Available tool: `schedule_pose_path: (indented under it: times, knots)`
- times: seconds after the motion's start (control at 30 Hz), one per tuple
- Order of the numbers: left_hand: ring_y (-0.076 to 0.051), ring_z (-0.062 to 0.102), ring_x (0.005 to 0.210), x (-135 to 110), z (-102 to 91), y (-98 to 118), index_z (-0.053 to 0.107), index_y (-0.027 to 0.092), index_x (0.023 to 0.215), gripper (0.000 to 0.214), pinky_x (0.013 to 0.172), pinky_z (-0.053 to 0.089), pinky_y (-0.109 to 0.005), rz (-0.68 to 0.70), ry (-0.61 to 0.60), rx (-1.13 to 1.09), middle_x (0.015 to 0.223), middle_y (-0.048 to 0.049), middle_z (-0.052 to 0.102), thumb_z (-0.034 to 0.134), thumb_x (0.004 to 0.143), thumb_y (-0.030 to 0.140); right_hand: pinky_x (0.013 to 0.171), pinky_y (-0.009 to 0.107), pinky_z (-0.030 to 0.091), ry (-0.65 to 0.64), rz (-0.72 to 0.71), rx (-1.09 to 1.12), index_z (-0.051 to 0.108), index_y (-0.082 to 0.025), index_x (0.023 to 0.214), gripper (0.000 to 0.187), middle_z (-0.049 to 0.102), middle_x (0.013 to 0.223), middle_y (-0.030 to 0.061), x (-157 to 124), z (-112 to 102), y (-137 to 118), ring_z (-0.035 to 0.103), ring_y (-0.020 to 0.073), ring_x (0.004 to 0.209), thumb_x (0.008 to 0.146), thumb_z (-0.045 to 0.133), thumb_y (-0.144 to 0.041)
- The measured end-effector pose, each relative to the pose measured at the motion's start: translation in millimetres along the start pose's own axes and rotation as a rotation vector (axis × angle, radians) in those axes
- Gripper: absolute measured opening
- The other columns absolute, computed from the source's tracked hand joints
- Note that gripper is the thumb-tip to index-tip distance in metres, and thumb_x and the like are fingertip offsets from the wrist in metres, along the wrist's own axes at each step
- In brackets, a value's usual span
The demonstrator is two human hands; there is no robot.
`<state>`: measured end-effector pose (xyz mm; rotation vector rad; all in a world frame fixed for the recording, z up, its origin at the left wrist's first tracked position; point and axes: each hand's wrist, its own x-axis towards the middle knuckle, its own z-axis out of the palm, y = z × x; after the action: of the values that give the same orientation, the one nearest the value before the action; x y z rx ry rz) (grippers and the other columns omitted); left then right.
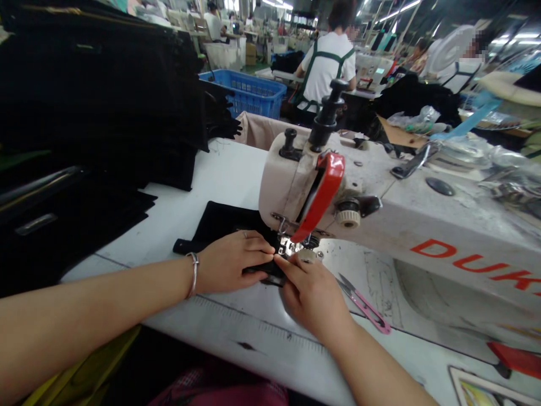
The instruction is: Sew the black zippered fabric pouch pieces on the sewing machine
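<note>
A black fabric piece (226,219) lies on the sewing machine's bed, its right end at the metal presser foot (287,246). My left hand (232,260), with a ring and a silver bangle, rests over the fabric, fingers together and thumb near its front edge. Close against the presser foot, my right hand (310,287) has its fingers bent onto the fabric's end, the index fingertip meeting my left fingertips. The fabric under both hands is mostly hidden. The sewing machine (380,203) has a red lever guard (323,194) on its head. Pink thread snips (366,304) lie right of my right hand.
Large stacks of black fabric pieces (97,96) fill the left side of the table. A blue plastic basket (253,93) stands behind. Beyond the machine, a person in a white shirt (325,67) sits at another station. A red object (518,358) lies at lower right.
</note>
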<state>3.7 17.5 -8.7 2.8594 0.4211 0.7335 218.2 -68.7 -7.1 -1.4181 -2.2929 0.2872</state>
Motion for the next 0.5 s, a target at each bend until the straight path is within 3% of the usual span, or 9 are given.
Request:
schedule_pose_path:
  times: [0.13,0.23,0.37,0.5]
  knots:
    - [-0.020,0.061,0.106,8,-0.2,-12,0.063,0.013,0.112,0.022,0.099,0.049,-0.039,0.052,-0.001,0.008,0.111,-0.0091,0.069,0.056,0.095,0.025,0.089,0.043,0.051,-0.010,0.049,-0.051,0.056,-0.012,0.132,0.049,0.061,0.110,0.0133,1,3,0,0.055,0.0292,0.101,0.084,0.049,-0.009]
    - [-0.021,0.061,0.107,8,0.1,-21,0.065,0.014,0.113,0.023,0.099,0.048,-0.040,0.066,-0.020,0.005,0.111,-0.0086,0.070,0.055,0.097,0.027,0.088,0.041,0.050,0.054,0.040,-0.025,0.057,-0.011,0.129,0.046,0.060,0.110,0.0134,0,1,1,0.053,0.0286,0.101,0.084,0.048,-0.008]
    - [-0.021,0.063,0.103,2,-2.0,-29,0.069,0.015,0.108,0.019,0.096,0.050,-0.037,0.002,0.003,-0.032,0.109,-0.0074,0.071,0.058,0.095,0.024,0.085,0.040,0.047,0.192,0.067,-0.005,0.063,-0.013,0.110,0.027,0.061,0.099,0.0102,-1,-8,4,0.053,0.0264,0.095,0.088,0.048,-0.011]
    - [-0.016,0.066,0.099,-2,-5.5,-26,0.071,0.018,0.104,0.015,0.091,0.053,-0.031,-0.077,0.050,-0.142,0.107,-0.0048,0.073,0.059,0.094,0.019,0.077,0.039,0.044,0.181,0.125,-0.123,0.062,-0.016,0.088,0.014,0.060,0.085,0.0076,2,-13,8,0.052,0.0251,0.086,0.094,0.050,-0.021]
